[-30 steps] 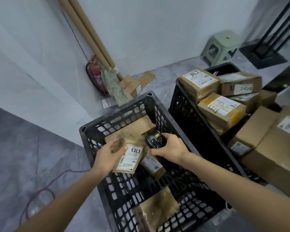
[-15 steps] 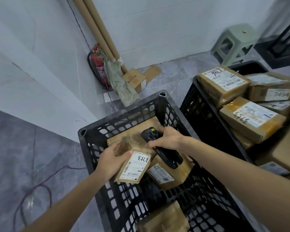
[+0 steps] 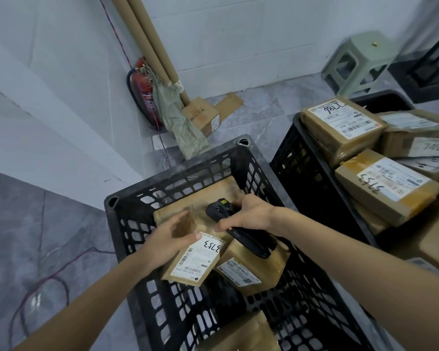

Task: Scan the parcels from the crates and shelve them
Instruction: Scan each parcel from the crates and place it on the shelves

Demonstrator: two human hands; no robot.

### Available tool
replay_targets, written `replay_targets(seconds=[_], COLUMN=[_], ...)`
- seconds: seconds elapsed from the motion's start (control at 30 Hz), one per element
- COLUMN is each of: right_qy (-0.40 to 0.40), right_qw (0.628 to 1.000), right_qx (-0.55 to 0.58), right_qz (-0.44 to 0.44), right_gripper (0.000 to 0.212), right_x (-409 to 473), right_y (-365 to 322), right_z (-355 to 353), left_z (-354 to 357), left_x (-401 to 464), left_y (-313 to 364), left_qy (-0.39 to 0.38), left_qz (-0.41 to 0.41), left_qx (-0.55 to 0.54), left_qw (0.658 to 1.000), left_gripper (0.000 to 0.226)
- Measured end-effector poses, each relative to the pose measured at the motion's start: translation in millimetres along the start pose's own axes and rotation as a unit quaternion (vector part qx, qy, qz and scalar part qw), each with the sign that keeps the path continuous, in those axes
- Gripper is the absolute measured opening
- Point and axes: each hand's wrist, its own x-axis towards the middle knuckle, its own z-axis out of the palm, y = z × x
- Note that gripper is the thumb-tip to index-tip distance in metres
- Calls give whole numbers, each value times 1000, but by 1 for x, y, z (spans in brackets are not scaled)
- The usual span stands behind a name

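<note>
Two hands work over the near black crate (image 3: 162, 183): the left hand (image 3: 166, 240) grips the small parcel marked 3753 (image 3: 195, 258), the right hand (image 3: 249, 215) clasps the handheld scanner (image 3: 241, 228), whose window, seemingly aimed elsewhere, should face the label squarely.

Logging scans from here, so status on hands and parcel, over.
Left hand holds small brown parcel marked 3753 over black plastic crate. Right hand grips black handheld scanner. Nothing in the way.
</note>
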Motion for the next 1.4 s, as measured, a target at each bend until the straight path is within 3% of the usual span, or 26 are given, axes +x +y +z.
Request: replay_targets(seconds=[0.23, 0.33, 0.5, 0.6, 0.7, 0.9, 1.03, 1.17, 1.2, 1.3, 1.4], right_qy=[35, 64, 65, 78, 81, 120, 171, 227, 234, 260, 283], right_qw=[999, 996, 990, 983, 974, 947, 925, 904, 901, 894, 885], right_qx=[12, 24, 94, 129, 172, 248, 288, 313, 316, 313, 312], right_qz=[-38, -54, -79, -104, -124, -163, -180, -182, -184, -188, -200], right_gripper=[53, 57, 39, 47, 44, 40, 41, 84, 86, 74, 56], right_x=[-5, -12, -42, -66, -91, -154, -205, -259, -276, -333, -391], right_y=[8, 8, -4, -17, -28, -34, -28, -17, -15, -6, 6], right_z=[3, 6, 8, 12, 16, 27, 28, 28, 30, 39, 46], left_z=[-6, -16, -32, -37, -41, -35, -28, -14, -10, 3, 20], left_x=[-3, -17, -46, -66, -84, -131, -168, -210, -221, -253, -284], left_y=[9, 19, 34, 46, 57, 84, 108, 128, 130, 137, 157], left_qy=[11, 38, 97, 126, 148, 182, 134, 63, 49, 30, 36], left_qz=[8, 14, 32, 46, 66, 115, 168, 226, 235, 263, 289], left_qx=[-42, -50, -89, -123, -149, -159, -156, -136, -136, -132, -123], left_qw=[999, 998, 991, 983, 976, 964, 964, 962, 961, 955, 949], left_gripper=[76, 60, 57, 49, 58, 39, 28, 50, 53, 53, 34])
